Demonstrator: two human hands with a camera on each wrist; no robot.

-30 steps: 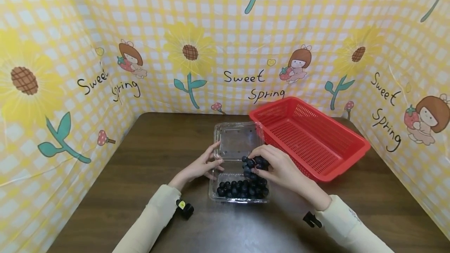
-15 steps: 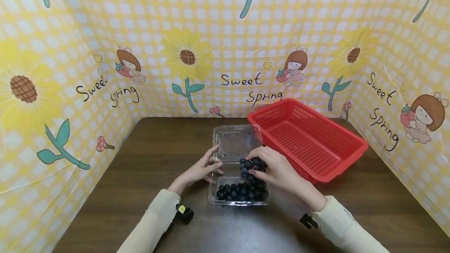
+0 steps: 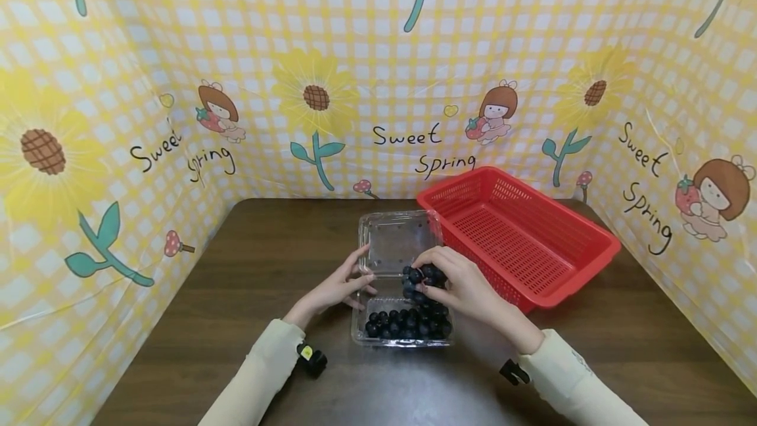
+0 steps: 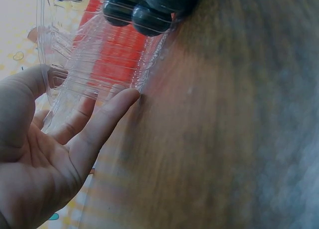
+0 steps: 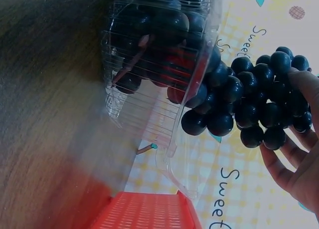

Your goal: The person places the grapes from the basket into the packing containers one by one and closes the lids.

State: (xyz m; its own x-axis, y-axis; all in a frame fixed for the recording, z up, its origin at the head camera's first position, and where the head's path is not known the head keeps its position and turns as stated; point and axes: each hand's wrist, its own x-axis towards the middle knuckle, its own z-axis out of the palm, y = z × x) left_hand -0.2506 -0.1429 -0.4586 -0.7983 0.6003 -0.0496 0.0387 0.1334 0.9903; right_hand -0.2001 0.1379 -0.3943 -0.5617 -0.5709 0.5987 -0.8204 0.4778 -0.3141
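Observation:
A clear plastic clamshell box (image 3: 403, 342) stands at the middle of the table, its lid (image 3: 399, 242) laid back toward the far side. Dark grapes (image 3: 393, 327) fill its near part. My right hand (image 3: 464, 284) holds a bunch of black grapes (image 5: 249, 97) between thumb and fingers; the bunch rises past the rim, its lower grapes still at the box opening. At the box's left side is my left hand (image 3: 337, 288), thumb over the rim and other fingers along the outer wall, as the left wrist view (image 4: 55, 149) shows.
A red perforated plastic basket (image 3: 520, 248) sits behind and to the right, its left corner close to the open lid. The dark brown wooden table (image 3: 266, 242) ends at a yellow checked cloth (image 3: 390, 84) on three sides.
The head view has tilted slightly upward. Between frames the right hand and its bunch have shifted a little left; the left hand keeps its place at the box.

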